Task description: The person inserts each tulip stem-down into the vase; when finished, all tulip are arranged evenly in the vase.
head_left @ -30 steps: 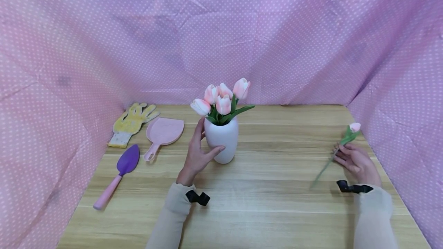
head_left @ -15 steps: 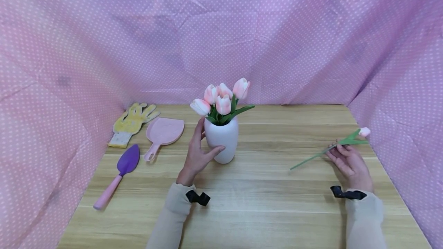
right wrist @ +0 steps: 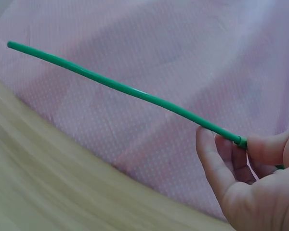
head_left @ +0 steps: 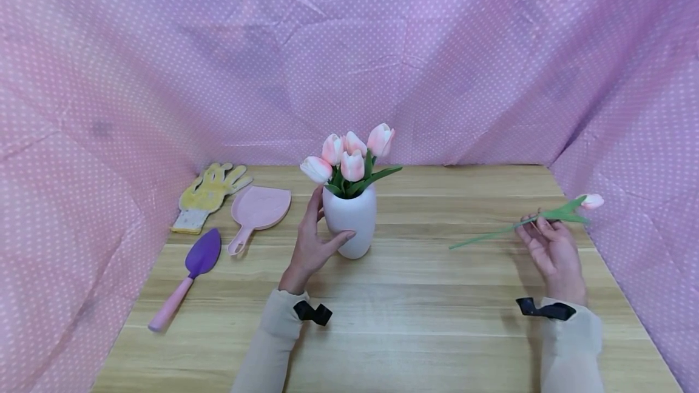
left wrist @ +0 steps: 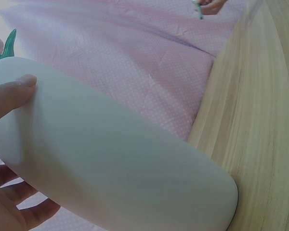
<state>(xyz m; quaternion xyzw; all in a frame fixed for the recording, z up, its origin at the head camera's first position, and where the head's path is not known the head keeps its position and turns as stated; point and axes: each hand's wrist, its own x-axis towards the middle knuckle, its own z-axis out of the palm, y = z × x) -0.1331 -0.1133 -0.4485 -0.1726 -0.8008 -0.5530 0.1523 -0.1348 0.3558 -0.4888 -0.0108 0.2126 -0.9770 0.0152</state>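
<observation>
A white vase [head_left: 351,223] stands upright on the wooden table, with several pink-and-white tulips [head_left: 352,165] and green leaves in it. My left hand [head_left: 314,247] grips the vase from its left side, thumb across the front; in the left wrist view the thumb [left wrist: 14,95] lies on the white wall and the other fingers curl behind. Over the right part of the table my right hand [head_left: 554,253] pinches a single tulip [head_left: 592,201] by its stem just below the leaves. Its green stem [right wrist: 111,83] points left toward the vase, the bloom to the right.
At the left of the table [head_left: 437,332] lie a yellow-and-white work glove [head_left: 207,193], a pink dustpan-shaped scoop [head_left: 261,206] and a purple trowel [head_left: 202,252] with a pink handle. A pink dotted cloth [head_left: 349,53] hangs around the back and sides.
The right hand has shifted slightly left and turned the tulip from a steep slant to nearly level, its stem end swinging left and upward. The left hand and vase stay put.
</observation>
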